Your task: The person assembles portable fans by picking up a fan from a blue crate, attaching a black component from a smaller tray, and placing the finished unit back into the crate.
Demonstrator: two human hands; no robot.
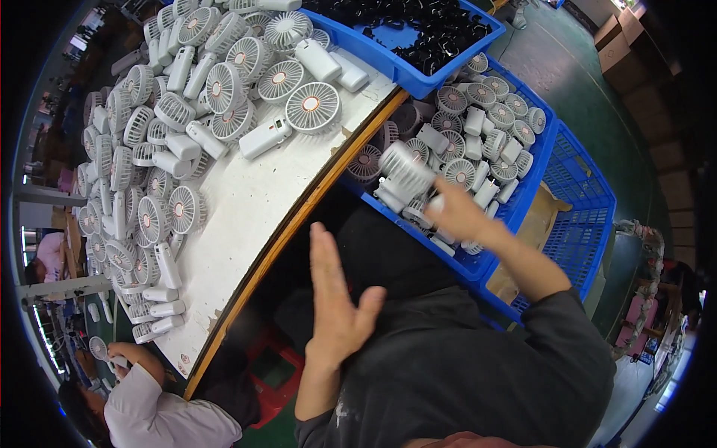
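My right hand [457, 213] is over the blue crate on the right, gripping a white handheld fan [407, 172] smeared by motion. Beneath it, the blue crate [515, 213] holds many more white and grey handheld fans [459, 173]. My left hand [336, 306] is raised in front of my body beside the table edge, fingers stretched and thumb apart, with nothing in it. A large heap of white fans [224, 88] with round grilles covers the far and left side of the white table [246, 198]. One fan [312, 108] lies at the heap's right edge.
A blue tray [429, 82] of small black parts sits at the table's far end. Another blue basket [586, 205] stands right of the crate. At lower left a co-worker in a light shirt [157, 407] handles a fan. A red stool [276, 373] stands below the table edge.
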